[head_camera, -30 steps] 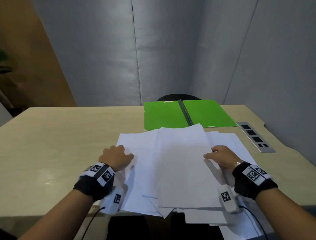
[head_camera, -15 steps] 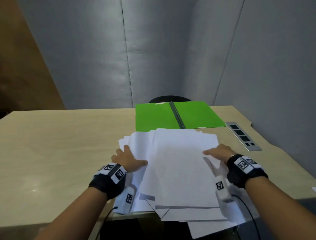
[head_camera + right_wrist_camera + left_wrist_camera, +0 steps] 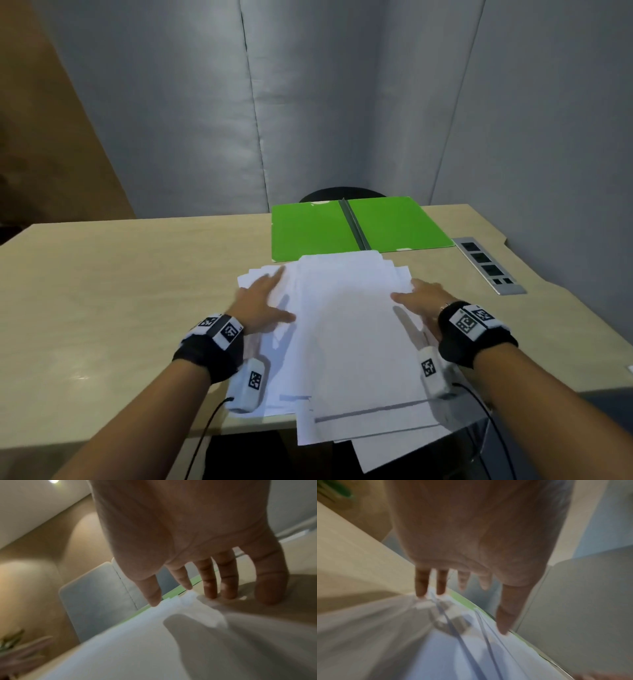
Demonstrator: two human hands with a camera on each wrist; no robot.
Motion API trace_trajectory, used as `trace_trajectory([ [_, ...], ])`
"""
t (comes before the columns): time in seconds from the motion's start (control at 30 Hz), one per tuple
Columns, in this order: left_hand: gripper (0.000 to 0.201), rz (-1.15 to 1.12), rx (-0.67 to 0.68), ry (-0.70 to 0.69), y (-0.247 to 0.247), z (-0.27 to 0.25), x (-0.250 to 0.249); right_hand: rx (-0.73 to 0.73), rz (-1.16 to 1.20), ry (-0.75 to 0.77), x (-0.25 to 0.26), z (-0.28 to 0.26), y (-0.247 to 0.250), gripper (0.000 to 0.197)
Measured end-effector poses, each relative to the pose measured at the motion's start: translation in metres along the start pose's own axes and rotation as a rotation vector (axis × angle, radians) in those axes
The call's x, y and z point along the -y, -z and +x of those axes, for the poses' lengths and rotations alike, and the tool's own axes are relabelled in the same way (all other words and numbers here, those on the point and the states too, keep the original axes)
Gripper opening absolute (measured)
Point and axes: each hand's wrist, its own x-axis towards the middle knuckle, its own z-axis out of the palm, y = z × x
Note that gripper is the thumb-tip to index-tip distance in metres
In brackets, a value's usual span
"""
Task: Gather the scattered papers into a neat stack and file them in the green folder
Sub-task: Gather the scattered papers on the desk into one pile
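A loose pile of white papers (image 3: 346,329) lies on the wooden table (image 3: 120,291), its near ends hanging over the front edge. Beyond it the green folder (image 3: 308,229) lies open and flat. My left hand (image 3: 263,301) presses flat on the pile's left side, fingers straight; the left wrist view shows its fingertips (image 3: 421,586) touching the papers (image 3: 453,655). My right hand (image 3: 419,298) lies flat against the pile's right edge, fingers extended; in the right wrist view its fingertips (image 3: 211,588) touch the table beside the papers (image 3: 137,635), with the green folder (image 3: 175,590) a thin strip beyond.
A grey power socket strip (image 3: 486,267) is set into the table at the right. Grey padded walls close off the back and right. A dark chair back (image 3: 342,193) shows behind the folder. Cables run from both wrist cameras off the front edge.
Both hands have slid inward and forward, pushing the spread sheets into a narrower pile. The left hand's fingers have straightened out from curled. The right-hand sheets are now tucked in.
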Motion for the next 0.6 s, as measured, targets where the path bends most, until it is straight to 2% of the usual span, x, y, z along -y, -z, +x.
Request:
trace_trajectory([
  [0.07, 0.094, 0.124, -0.105, 0.269, 0.009, 0.0, 0.015, -0.06, -0.104, -0.068, -0.01, -0.006, 0.006, 0.081],
  [0.1, 0.082, 0.193, -0.083, 0.374, 0.013, -0.002, 0.02, -0.076, -0.135, -0.079, -0.012, -0.009, 0.008, 0.073],
  [0.13, 0.071, 0.247, -0.02, 0.41, 0.015, -0.004, 0.021, -0.073, -0.165, -0.07, -0.01, -0.014, 0.008, 0.067],
  [0.17, 0.062, 0.271, 0.047, 0.392, 0.015, -0.007, 0.016, -0.063, -0.191, -0.043, -0.005, -0.017, 0.005, 0.064],
  [0.23, 0.06, 0.2, 0.116, 0.301, 0.008, -0.006, 0.001, -0.032, -0.225, 0.024, 0.014, -0.023, -0.005, 0.062],
  [0.3, 0.063, 0.048, 0.126, 0.204, 0.0, -0.003, -0.015, 0.006, -0.218, 0.115, 0.034, -0.029, -0.014, 0.062],
  [0.37, 0.067, -0.089, 0.109, 0.154, 0.001, -0.001, -0.02, 0.044, -0.141, 0.134, 0.042, -0.031, -0.016, 0.061],
  [0.43, 0.077, -0.09, 0.044, 0.214, 0.008, 0.002, -0.008, 0.015, -0.137, 0.115, 0.036, -0.029, -0.011, 0.061],
  [0.5, 0.065, 0.072, 0.019, 0.325, 0.015, 0.002, 0.009, -0.068, -0.219, 0.029, 0.02, -0.023, -0.006, 0.058],
  [0.6, 0.046, 0.157, 0.128, 0.337, 0.014, 0.001, 0.014, -0.128, -0.302, -0.035, 0.015, -0.021, -0.01, 0.063],
])
